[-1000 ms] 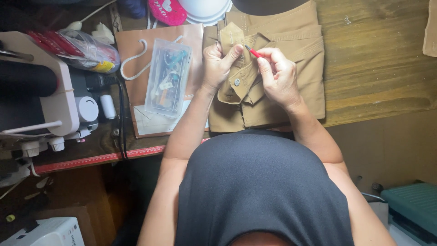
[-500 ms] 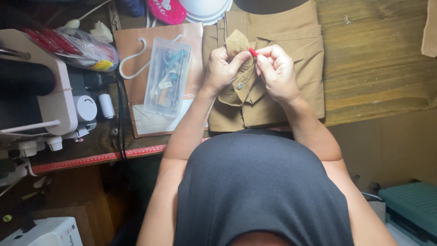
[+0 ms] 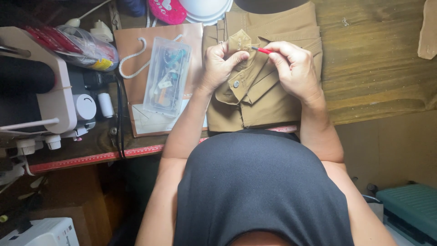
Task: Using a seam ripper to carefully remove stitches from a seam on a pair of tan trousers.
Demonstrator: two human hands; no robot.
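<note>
A folded tan garment (image 3: 268, 98) with a silver button lies on the wooden table (image 3: 378, 59). My left hand (image 3: 221, 64) pinches a raised flap of the tan cloth near its top. My right hand (image 3: 296, 68) grips a small red-handled tool (image 3: 261, 50), whose tip touches that flap between the two hands. Both forearms rest over the table's front edge.
A clear plastic box of sewing bits (image 3: 166, 76) lies on a brown paper bag (image 3: 136, 59) left of the garment. A white sewing machine (image 3: 50, 91) stands at far left. A red measuring tape (image 3: 95, 158) runs along the table edge. A teal case (image 3: 409, 209) sits at lower right.
Both hands have drawn closer together on the flap, and the red tool's tip now sits against the cloth. The garment itself has stayed in place.
</note>
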